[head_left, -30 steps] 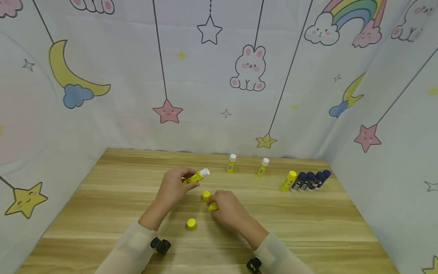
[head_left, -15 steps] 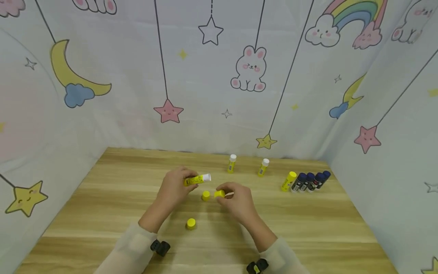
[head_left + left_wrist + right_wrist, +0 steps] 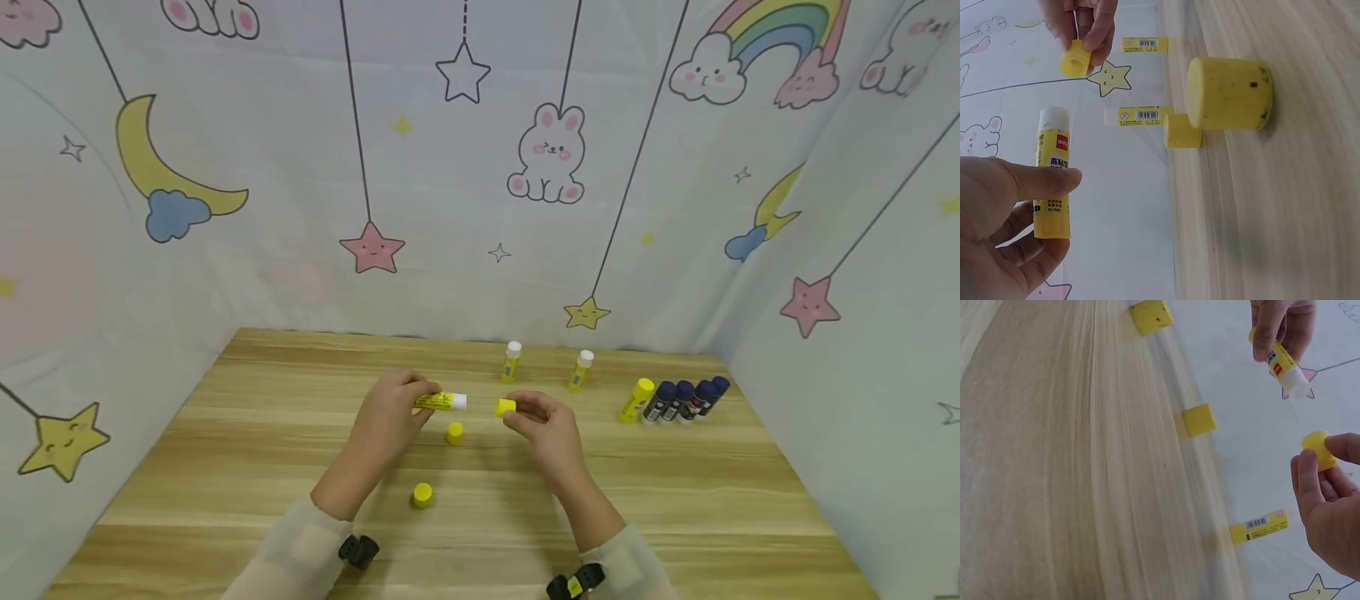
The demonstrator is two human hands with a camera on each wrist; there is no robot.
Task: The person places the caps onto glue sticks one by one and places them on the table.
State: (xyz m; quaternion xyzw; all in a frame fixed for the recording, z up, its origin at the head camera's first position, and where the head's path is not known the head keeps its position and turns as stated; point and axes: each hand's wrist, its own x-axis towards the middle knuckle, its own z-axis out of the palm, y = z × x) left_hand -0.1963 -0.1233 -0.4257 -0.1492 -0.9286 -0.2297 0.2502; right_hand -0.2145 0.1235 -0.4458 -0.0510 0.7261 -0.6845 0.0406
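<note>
Presently, the left hand (image 3: 390,415) is gripping a yellow glue stick (image 3: 438,402) between thumb and fingers, above the counter (image 3: 675,517); the stick is lying nearly level in that grasp, its white end pointing toward three o'clock. Opposite, the right hand (image 3: 547,429) is pinching a yellow cap (image 3: 506,407) with thumb and fingertips, and the cap's hollow mouth is facing the stick, a gap separating the two. Black devices (image 3: 358,552) are sitting at both wrists, by the pale sleeves (image 3: 288,554).

Taking that gap as the centre of a clock, one loose cap (image 3: 455,433) is resting nearby at eight o'clock, while another loose cap (image 3: 423,495) is resting farther off at seven. At one o'clock a white-topped stick (image 3: 512,362) is standing upright, and a second white-topped stick (image 3: 581,370) is standing at two. Well out at three o'clock, a yellow-topped stick (image 3: 637,400) is standing just beside four navy-capped sticks (image 3: 684,402). Toward twelve, a pale curtain (image 3: 450,167) is hanging, its print showing a rabbit, stars, moons and a rainbow.
</note>
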